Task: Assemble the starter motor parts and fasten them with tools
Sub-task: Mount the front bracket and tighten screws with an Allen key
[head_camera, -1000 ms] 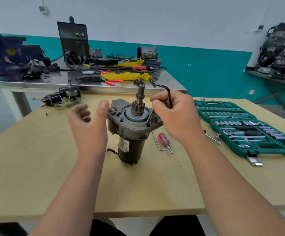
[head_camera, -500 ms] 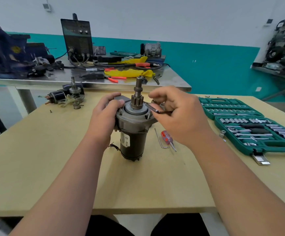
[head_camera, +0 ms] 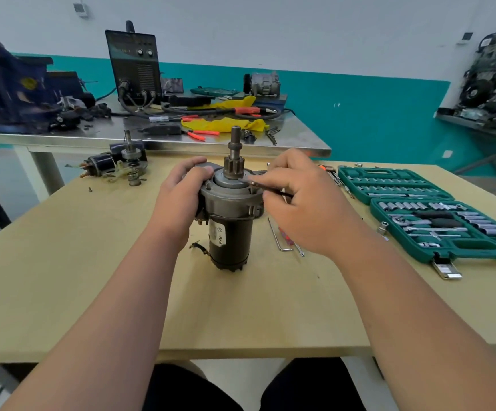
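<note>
At centre frame, upright on the tabletop [head_camera: 92, 277], pinion [head_camera: 234, 167] pointing up: the starter motor [head_camera: 231, 238]. Gripping its grey nose housing [head_camera: 229, 200] from the left of the picture with the left hand [head_camera: 181, 197], fingers curled over the rim. Pinching a thin dark hex key [head_camera: 246, 182] in the right hand [head_camera: 303, 209], tip laid across the housing top just beside the pinion. Probably lining up on a housing bolt; seated or not, impossible to tell from here. Best play now: keep that left grip firm to stop any spin or topple, drop the key's working end square and fully into the bolt head before any turn, then swing in short arcs clear of the pinion. On the tabletop just right of the motor, a second hex key [head_camera: 276, 235]; along the right edge of the frame, an open socket set [head_camera: 418, 209], both handy for a swap on a wrong size.
</note>
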`<state>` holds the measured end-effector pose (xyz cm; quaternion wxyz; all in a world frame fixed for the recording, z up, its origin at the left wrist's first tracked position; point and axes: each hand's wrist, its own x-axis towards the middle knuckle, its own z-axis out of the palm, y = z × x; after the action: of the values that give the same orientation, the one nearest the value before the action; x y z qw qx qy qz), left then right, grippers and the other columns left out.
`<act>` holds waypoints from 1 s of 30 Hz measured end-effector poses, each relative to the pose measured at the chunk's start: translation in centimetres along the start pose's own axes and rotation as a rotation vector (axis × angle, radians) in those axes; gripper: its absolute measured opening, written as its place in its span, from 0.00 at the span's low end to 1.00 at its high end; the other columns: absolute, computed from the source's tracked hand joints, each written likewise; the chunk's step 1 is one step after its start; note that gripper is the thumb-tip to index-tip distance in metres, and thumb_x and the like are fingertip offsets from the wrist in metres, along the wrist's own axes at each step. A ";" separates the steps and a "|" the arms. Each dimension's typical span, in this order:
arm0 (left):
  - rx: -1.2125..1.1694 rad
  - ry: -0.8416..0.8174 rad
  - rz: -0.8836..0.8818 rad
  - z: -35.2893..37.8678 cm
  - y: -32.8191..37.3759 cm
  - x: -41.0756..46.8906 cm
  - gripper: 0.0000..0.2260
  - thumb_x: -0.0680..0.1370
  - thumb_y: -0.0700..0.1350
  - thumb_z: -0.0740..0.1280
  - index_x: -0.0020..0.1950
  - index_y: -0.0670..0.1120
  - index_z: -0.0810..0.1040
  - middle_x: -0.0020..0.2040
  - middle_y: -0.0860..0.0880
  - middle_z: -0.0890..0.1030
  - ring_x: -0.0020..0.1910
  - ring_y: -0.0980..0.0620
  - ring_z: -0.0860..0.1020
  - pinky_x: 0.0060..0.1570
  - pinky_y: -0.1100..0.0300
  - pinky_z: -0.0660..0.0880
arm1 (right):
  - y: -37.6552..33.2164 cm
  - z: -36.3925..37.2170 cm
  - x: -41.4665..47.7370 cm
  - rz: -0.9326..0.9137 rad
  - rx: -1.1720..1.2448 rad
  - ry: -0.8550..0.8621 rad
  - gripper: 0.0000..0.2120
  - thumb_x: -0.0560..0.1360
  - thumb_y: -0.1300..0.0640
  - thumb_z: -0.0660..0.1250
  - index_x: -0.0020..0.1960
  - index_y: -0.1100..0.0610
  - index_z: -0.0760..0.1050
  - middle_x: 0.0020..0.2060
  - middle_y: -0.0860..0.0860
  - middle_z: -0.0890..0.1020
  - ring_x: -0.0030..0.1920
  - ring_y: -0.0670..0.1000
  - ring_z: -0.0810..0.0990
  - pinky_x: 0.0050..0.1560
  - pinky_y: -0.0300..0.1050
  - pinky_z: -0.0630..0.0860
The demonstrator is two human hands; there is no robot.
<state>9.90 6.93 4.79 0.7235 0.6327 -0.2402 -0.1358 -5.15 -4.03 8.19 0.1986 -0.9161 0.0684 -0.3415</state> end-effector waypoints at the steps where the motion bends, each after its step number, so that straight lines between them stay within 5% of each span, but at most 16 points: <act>1: 0.006 -0.001 0.001 0.0 0.0 0.0 0.15 0.69 0.53 0.64 0.56 0.58 0.77 0.49 0.51 0.81 0.38 0.57 0.79 0.33 0.59 0.75 | 0.0 -0.2 0.0 0.007 -0.011 -0.012 0.14 0.76 0.60 0.63 0.57 0.48 0.81 0.42 0.39 0.69 0.47 0.38 0.71 0.40 0.29 0.64; 5: 0.017 -0.004 0.033 0.6 0.1 -0.4 0.17 0.68 0.51 0.64 0.57 0.55 0.74 0.44 0.51 0.79 0.29 0.61 0.78 0.22 0.65 0.71 | -0.2 -0.9 -0.1 0.025 -0.005 -0.062 0.10 0.77 0.59 0.63 0.45 0.47 0.79 0.41 0.41 0.70 0.45 0.39 0.71 0.39 0.32 0.64; 12: 0.028 0.066 0.027 0.7 0.0 -0.6 0.11 0.75 0.49 0.63 0.56 0.57 0.74 0.46 0.52 0.79 0.29 0.64 0.79 0.22 0.66 0.72 | -0.1 -1.1 -0.2 0.049 -0.057 -0.130 0.15 0.78 0.59 0.61 0.61 0.48 0.78 0.43 0.38 0.70 0.45 0.39 0.70 0.42 0.29 0.62; 15: 0.047 0.056 0.031 0.7 0.1 -0.6 0.11 0.75 0.49 0.63 0.57 0.56 0.73 0.46 0.52 0.78 0.30 0.63 0.79 0.22 0.66 0.72 | -0.2 -1.5 -0.2 0.037 -0.071 -0.163 0.15 0.78 0.59 0.61 0.60 0.49 0.79 0.43 0.40 0.71 0.45 0.41 0.71 0.41 0.32 0.65; 18: 0.058 0.049 0.022 0.5 0.0 -0.8 0.14 0.73 0.52 0.63 0.58 0.56 0.72 0.46 0.53 0.78 0.35 0.58 0.79 0.23 0.66 0.72 | 0.0 -2.5 0.1 0.096 0.042 -0.210 0.11 0.79 0.53 0.60 0.56 0.49 0.80 0.43 0.40 0.76 0.44 0.41 0.75 0.44 0.42 0.72; 21: 0.055 0.066 0.000 0.1 -0.1 -0.7 0.16 0.70 0.55 0.63 0.57 0.56 0.72 0.46 0.52 0.77 0.38 0.54 0.78 0.23 0.63 0.72 | -0.2 -3.1 0.8 0.227 0.392 -0.143 0.13 0.80 0.53 0.55 0.52 0.50 0.78 0.30 0.42 0.74 0.30 0.43 0.73 0.36 0.45 0.71; 25: 0.018 0.104 -0.095 -0.6 -1.2 -0.6 0.16 0.69 0.58 0.61 0.51 0.52 0.73 0.48 0.48 0.77 0.43 0.48 0.76 0.34 0.56 0.72 | -0.3 -2.6 2.4 0.156 0.426 0.044 0.14 0.80 0.55 0.59 0.44 0.40 0.79 0.35 0.38 0.80 0.40 0.37 0.78 0.48 0.40 0.78; 30: -0.153 0.166 -0.139 -0.2 -2.4 -0.9 0.18 0.67 0.56 0.62 0.50 0.47 0.75 0.46 0.47 0.77 0.43 0.47 0.75 0.37 0.55 0.73 | -0.2 -1.0 3.5 0.177 0.569 0.050 0.13 0.80 0.59 0.62 0.47 0.42 0.78 0.35 0.42 0.83 0.37 0.42 0.81 0.42 0.42 0.80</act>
<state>9.45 7.17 2.27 0.7760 0.5998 -0.1238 -0.1507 -3.17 -5.10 11.00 0.4744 -0.8055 0.0544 -0.3510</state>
